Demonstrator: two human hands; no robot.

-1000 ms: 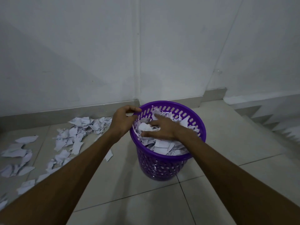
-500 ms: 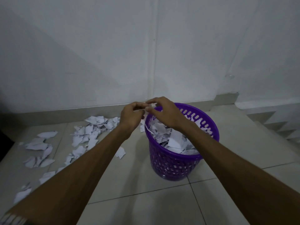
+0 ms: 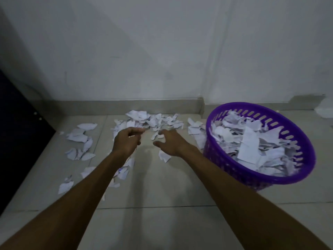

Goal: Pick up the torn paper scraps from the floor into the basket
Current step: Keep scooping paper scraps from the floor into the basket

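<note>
A purple perforated basket (image 3: pixel 304 170) stands on the tiled floor at the right, heaped with white paper scraps (image 3: pixel 252 145). More torn scraps lie on the floor: a pile (image 3: pixel 153 120) near the wall, a cluster (image 3: pixel 81 141) at the left, and one single scrap (image 3: pixel 164 156) under my right wrist. My left hand (image 3: pixel 127 142) hovers over the floor with loosely curled fingers and holds nothing I can see. My right hand (image 3: pixel 171 143) reaches beside it, fingers spread toward the pile, empty. Both hands are left of the basket.
A grey wall with a skirting board (image 3: pixel 126 105) runs behind the scraps. A dark panel (image 3: pixel 18 138) borders the floor at the far left. A white object (image 3: pixel 325 110) sits at the right edge behind the basket.
Both hands have left the basket rim and moved left and down toward the scraps on the floor. The view has swung left, so the basket now sits at the right.
</note>
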